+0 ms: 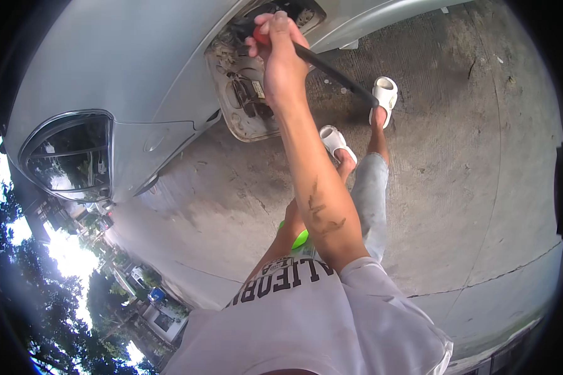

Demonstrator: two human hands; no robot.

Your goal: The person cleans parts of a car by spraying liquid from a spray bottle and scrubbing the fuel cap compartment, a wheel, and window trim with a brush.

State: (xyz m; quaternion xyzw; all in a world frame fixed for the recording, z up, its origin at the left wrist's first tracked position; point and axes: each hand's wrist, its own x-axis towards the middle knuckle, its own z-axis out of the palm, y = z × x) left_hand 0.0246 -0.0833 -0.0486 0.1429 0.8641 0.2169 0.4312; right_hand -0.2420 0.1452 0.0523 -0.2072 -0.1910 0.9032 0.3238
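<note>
My right hand [280,47] is raised at the top of the view, its fingers wrapped round a long black bar [341,75]. A red part [261,35] shows at the fingers, beside the bar's upper end. The hand is in front of a dark, dirty opening [306,15] in a silver-grey car [150,69]. Below the opening, a panel [251,130] with a grimy inner face hangs out, near my right wrist. My left forearm [284,240] passes behind the right one, which hides the left hand. Something bright green [301,238] shows there; its kind cannot be made out.
Rough concrete ground [456,187] spreads below and to the right. My feet, in white clogs [386,94], stand near the bar's lower end. The car's window [69,156] is at the left. Trees [19,269] and a small blue thing [157,294] lie beyond at lower left.
</note>
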